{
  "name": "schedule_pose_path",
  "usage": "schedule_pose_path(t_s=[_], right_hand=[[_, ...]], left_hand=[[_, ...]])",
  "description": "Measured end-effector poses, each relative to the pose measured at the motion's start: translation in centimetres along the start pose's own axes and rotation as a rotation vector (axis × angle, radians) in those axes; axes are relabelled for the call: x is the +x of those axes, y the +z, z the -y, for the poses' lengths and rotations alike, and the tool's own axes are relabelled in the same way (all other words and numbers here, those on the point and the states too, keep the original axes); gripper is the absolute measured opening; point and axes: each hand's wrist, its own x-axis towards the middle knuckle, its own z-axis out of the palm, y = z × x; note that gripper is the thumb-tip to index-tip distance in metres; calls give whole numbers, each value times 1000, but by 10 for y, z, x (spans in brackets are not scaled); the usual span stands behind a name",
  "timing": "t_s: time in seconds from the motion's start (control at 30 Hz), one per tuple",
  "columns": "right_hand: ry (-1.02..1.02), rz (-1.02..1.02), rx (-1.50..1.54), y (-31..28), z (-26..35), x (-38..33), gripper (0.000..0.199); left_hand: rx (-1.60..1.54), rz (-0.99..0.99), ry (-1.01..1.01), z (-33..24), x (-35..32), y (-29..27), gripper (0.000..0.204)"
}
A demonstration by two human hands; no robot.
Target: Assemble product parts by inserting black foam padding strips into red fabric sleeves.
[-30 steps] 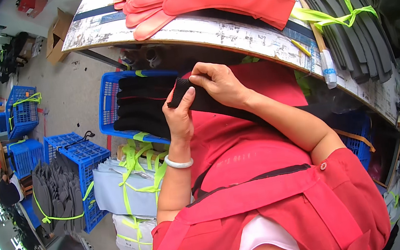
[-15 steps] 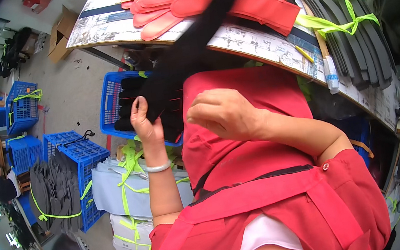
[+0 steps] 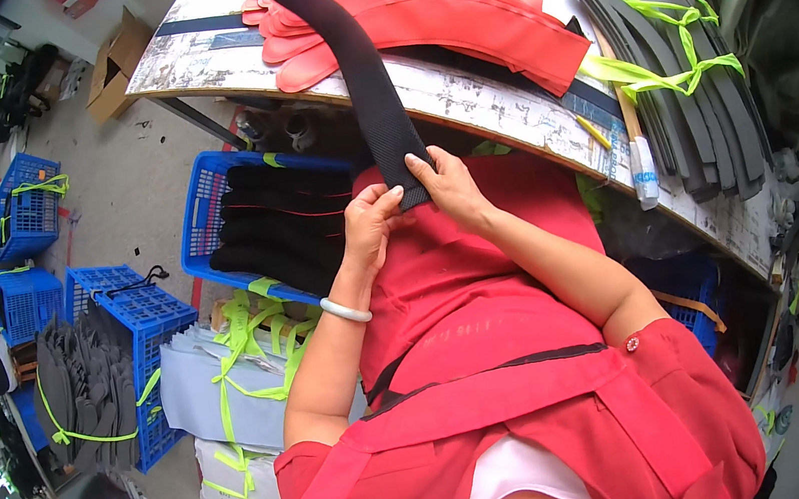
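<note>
A long, curved black knitted tube (image 3: pixel 367 92), ribbed like a sleeve, stretches from my lap up over the table edge. Its far tip rests across the coral pieces (image 3: pixel 428 8) stacked on the table. My left hand (image 3: pixel 374 221) pinches the near end of the tube between thumb and fingers. On the other side of that same end, my right hand (image 3: pixel 450 184) grips it, thumb on top. Left of my lap, a blue crate (image 3: pixel 193 216) holds more folded black knitted pieces (image 3: pixel 273 211).
A worn white table (image 3: pixel 491 101) spans the top and right, bearing a yellow pencil (image 3: pixel 594 132) and grey strips (image 3: pixel 704 108) tied with lime ribbon. Light-blue bundles (image 3: pixel 204 376), another blue crate (image 3: pixel 142 324) and dark grey pieces (image 3: pixel 89 381) stand to the left.
The black tube has swung from over the crate to my lap and the table. My left hand moved right with it; my right hand opened from a loose curl and took hold of the same end.
</note>
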Motion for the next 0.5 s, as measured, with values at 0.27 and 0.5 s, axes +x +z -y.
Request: schedule_pose_path(t_s=[0.27,0.5], right_hand=[[228,371,336,-19,9,-7,26],[193,422,99,-18,46,-19,25]], left_hand=[[-20,11,24,2,31,5,25],[111,-278,275,-58,80,-17,32]])
